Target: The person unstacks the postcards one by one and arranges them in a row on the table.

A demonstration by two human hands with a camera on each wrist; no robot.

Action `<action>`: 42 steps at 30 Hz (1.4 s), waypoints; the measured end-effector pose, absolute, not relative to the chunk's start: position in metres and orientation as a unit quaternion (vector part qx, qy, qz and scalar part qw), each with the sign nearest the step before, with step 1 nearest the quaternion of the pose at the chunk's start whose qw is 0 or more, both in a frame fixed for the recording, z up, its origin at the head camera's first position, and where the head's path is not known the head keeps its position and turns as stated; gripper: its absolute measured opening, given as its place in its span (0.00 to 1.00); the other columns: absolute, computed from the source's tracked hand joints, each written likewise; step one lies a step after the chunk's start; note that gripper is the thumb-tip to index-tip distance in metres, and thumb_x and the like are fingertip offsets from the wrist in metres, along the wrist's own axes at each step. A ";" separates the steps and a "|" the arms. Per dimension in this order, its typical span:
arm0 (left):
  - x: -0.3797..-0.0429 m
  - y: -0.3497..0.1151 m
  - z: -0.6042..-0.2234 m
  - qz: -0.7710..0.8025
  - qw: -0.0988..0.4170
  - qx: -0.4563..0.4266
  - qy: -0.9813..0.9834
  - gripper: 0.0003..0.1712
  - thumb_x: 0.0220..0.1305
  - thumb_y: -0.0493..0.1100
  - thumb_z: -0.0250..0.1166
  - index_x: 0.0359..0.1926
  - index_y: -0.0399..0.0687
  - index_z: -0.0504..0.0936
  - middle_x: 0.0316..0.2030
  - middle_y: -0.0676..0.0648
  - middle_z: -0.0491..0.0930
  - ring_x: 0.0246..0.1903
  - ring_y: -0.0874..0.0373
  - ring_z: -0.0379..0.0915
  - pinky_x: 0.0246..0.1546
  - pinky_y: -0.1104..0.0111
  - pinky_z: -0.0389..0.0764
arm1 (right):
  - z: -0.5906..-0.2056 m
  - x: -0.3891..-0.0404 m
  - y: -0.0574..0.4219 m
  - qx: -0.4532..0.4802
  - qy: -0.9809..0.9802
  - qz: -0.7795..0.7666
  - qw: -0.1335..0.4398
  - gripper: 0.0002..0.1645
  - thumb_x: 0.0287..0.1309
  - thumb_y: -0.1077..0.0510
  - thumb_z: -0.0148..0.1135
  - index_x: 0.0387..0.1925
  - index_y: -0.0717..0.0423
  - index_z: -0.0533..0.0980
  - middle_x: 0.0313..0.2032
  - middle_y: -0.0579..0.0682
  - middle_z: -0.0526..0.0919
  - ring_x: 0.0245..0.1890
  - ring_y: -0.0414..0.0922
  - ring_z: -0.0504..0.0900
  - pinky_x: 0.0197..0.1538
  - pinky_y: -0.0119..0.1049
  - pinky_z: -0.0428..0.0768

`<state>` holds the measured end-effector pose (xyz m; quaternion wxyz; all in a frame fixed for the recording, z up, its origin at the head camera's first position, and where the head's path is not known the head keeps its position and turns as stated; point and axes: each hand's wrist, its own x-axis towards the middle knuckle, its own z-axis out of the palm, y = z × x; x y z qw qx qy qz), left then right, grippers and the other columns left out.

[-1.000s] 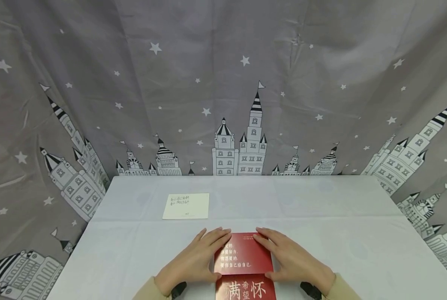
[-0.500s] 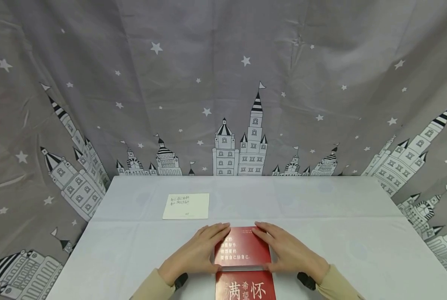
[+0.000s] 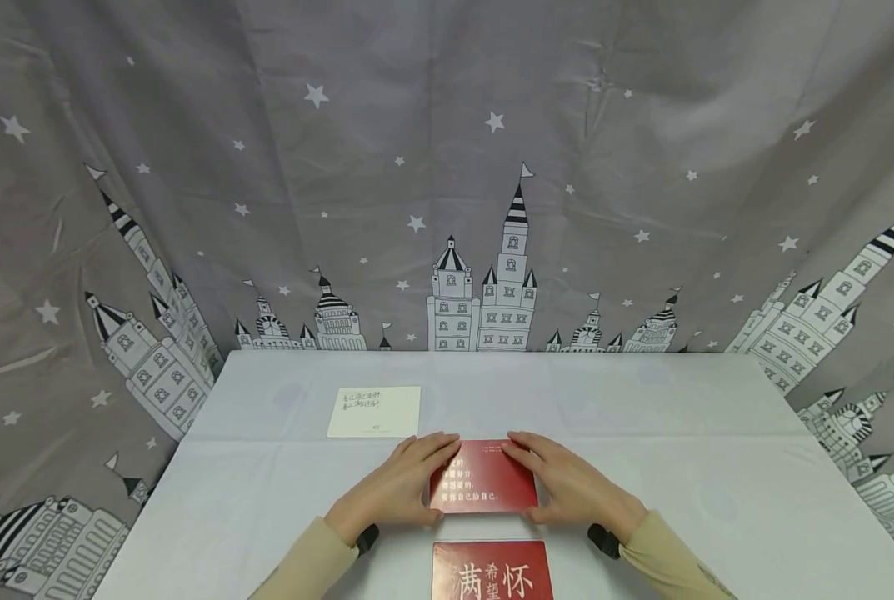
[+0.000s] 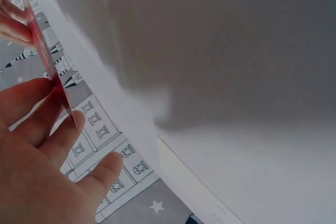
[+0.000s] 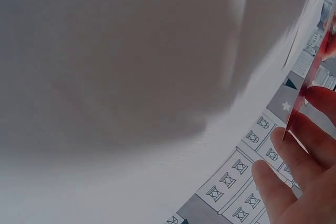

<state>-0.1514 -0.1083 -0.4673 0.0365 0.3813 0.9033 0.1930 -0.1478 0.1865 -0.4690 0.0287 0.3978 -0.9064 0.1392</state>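
In the head view a red card (image 3: pixel 482 479) with white Chinese writing is held level between both hands. My left hand (image 3: pixel 392 487) grips its left side, thumb at the near corner and fingers at the far one. My right hand (image 3: pixel 576 487) grips the right side likewise. Seen edge-on in the left wrist view, the thin card (image 4: pixel 46 56) is off the table, with the left fingers (image 4: pixel 60 142) along its edge. The right fingers (image 5: pixel 291 153) touch it in the right wrist view. A second red card (image 3: pixel 491 573) with large white characters lies nearer, cut by the frame.
A cream card (image 3: pixel 375 412) with handwriting lies flat on the white table (image 3: pixel 679 467), beyond and left of the hands. A grey curtain (image 3: pixel 387 100) printed with castles and stars hangs behind the table.
Both hands have carried the upper red card away from the body and up. It sat against the second red card; a white gap now parts them. The second card stays put.
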 end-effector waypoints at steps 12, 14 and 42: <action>-0.170 -0.109 -0.475 0.190 0.029 0.374 0.907 0.52 0.42 0.49 0.72 0.69 0.38 0.63 0.68 0.44 0.61 0.66 0.47 0.56 0.63 0.48 0.57 | -0.472 -0.163 0.183 0.381 -0.913 0.142 0.008 0.49 0.45 0.46 0.70 0.67 0.60 0.64 0.65 0.59 0.64 0.64 0.55 0.65 0.64 0.47 0.67; -0.173 -0.109 -0.475 0.190 0.030 0.373 0.908 0.51 0.42 0.50 0.72 0.69 0.38 0.63 0.68 0.45 0.62 0.66 0.47 0.56 0.63 0.48 0.57 | -0.472 -0.166 0.182 0.377 -0.915 0.141 0.003 0.49 0.45 0.46 0.70 0.67 0.60 0.64 0.66 0.59 0.64 0.64 0.55 0.65 0.64 0.47 0.67; -0.208 -0.103 -0.474 0.199 0.084 0.334 0.918 0.50 0.44 0.46 0.71 0.69 0.38 0.63 0.68 0.44 0.61 0.67 0.46 0.53 0.64 0.45 0.53 | -0.477 -0.203 0.175 0.353 -0.923 0.148 -0.031 0.47 0.44 0.50 0.70 0.66 0.61 0.65 0.65 0.59 0.64 0.63 0.56 0.65 0.63 0.49 0.68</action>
